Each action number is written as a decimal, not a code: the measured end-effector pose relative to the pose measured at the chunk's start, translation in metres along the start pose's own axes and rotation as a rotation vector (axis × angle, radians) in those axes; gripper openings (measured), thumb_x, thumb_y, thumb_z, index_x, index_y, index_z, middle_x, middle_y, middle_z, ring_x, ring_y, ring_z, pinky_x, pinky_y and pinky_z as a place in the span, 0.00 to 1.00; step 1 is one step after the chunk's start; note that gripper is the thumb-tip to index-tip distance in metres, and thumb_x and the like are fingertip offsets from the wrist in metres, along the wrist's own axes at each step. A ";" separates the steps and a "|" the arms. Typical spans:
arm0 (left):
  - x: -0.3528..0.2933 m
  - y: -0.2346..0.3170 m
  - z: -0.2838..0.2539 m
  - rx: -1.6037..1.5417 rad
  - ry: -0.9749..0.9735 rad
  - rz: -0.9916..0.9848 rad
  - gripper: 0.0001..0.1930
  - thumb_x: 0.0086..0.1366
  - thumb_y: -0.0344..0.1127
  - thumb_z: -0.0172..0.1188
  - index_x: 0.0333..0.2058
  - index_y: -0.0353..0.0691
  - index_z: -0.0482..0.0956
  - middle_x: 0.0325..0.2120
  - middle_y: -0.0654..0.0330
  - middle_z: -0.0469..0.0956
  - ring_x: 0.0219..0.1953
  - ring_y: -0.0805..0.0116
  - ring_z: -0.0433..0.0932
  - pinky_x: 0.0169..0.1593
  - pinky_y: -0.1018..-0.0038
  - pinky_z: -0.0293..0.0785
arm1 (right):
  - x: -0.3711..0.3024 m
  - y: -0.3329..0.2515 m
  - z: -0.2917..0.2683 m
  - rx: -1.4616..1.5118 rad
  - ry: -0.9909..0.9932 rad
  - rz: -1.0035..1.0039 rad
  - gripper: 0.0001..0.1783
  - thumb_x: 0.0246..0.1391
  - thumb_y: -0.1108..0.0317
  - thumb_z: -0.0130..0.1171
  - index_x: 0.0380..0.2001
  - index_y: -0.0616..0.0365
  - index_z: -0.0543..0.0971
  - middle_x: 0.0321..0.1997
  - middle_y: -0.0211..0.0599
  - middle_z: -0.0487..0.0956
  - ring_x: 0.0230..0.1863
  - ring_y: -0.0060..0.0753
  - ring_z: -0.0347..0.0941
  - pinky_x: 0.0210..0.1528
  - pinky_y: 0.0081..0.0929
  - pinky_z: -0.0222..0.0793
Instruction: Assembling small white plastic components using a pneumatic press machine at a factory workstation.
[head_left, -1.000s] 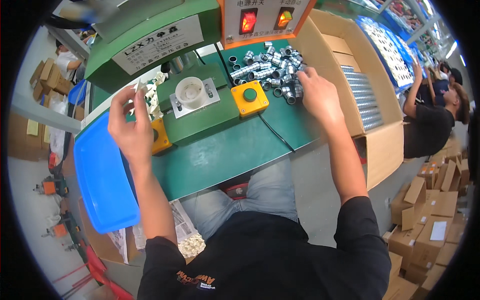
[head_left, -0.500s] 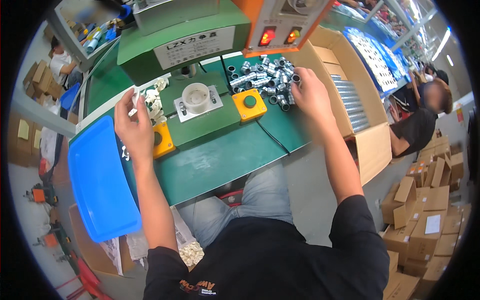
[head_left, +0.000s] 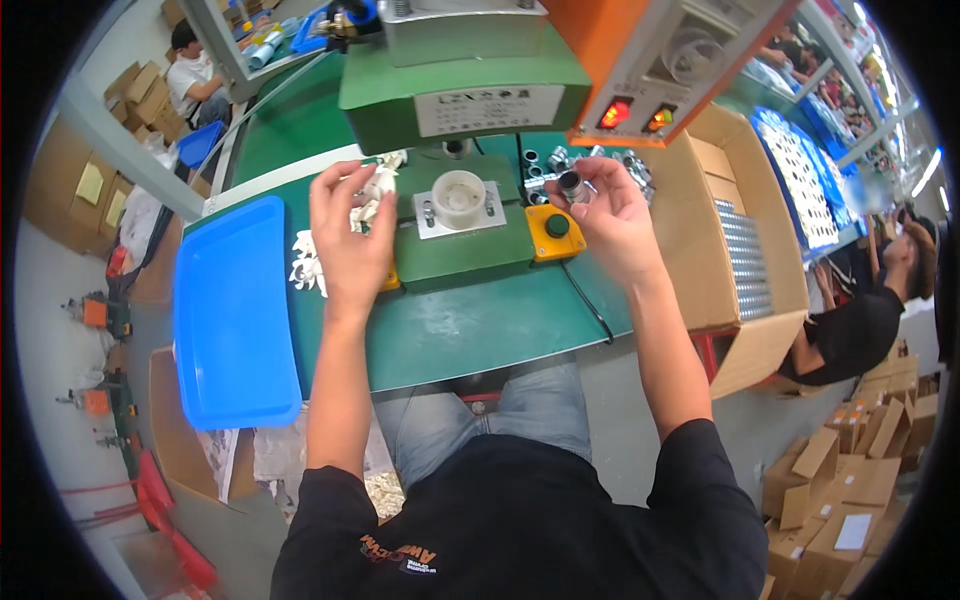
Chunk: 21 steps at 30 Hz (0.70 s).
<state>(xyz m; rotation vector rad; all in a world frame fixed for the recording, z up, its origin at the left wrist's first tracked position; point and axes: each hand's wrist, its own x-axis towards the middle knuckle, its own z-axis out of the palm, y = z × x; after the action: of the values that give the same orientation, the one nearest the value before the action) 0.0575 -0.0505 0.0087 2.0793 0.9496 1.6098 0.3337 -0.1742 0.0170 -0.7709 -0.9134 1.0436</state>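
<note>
My right hand (head_left: 617,222) pinches a short shiny metal sleeve (head_left: 572,186), its dark open end facing up, above the yellow box with a green button (head_left: 557,226). Behind it lies a pile of similar metal sleeves (head_left: 637,170), partly covered by the hand. My left hand (head_left: 348,245) is curled at the left of the green press, with a small white plastic piece (head_left: 379,183) at its fingertips. Other white pieces (head_left: 306,268) lie beside that hand. Between the hands, a round white holder (head_left: 459,198) sits on a metal plate on the press bed.
A blue tray (head_left: 235,330) lies at the left table edge. The green press head (head_left: 460,85) overhangs the holder, next to an orange control box (head_left: 640,70) with lit switches. An open carton (head_left: 765,345) holding rows of metal parts stands right. A co-worker (head_left: 860,325) sits beyond it.
My right hand has come away from the pile with a metal sleeve, moving toward the press. My left hand stays by the white pieces. The whole view has shifted, scene toward the right.
</note>
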 end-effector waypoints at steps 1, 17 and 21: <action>-0.001 0.000 -0.001 -0.003 -0.001 -0.001 0.17 0.59 0.23 0.69 0.49 0.35 0.82 0.51 0.52 0.76 0.51 0.57 0.78 0.47 0.68 0.81 | 0.005 0.002 0.009 0.011 -0.022 -0.011 0.27 0.51 0.85 0.61 0.55 0.62 0.70 0.56 0.37 0.73 0.62 0.45 0.75 0.67 0.45 0.72; -0.001 0.011 0.004 0.037 -0.041 0.065 0.19 0.56 0.22 0.70 0.48 0.36 0.82 0.49 0.54 0.78 0.48 0.57 0.80 0.47 0.66 0.81 | 0.038 0.032 0.078 -0.843 0.096 -0.281 0.31 0.47 0.75 0.74 0.54 0.64 0.72 0.49 0.42 0.80 0.52 0.38 0.78 0.59 0.35 0.71; -0.003 0.014 0.005 0.003 -0.060 0.094 0.17 0.56 0.23 0.71 0.46 0.35 0.82 0.47 0.54 0.80 0.44 0.56 0.83 0.47 0.67 0.80 | 0.044 0.037 0.092 -0.753 0.070 -0.309 0.30 0.47 0.76 0.74 0.53 0.64 0.72 0.48 0.42 0.81 0.53 0.36 0.78 0.58 0.33 0.72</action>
<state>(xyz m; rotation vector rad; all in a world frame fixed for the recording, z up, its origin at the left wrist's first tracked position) 0.0659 -0.0615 0.0140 2.1912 0.8472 1.5817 0.2472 -0.1113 0.0351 -1.2255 -1.3352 0.3770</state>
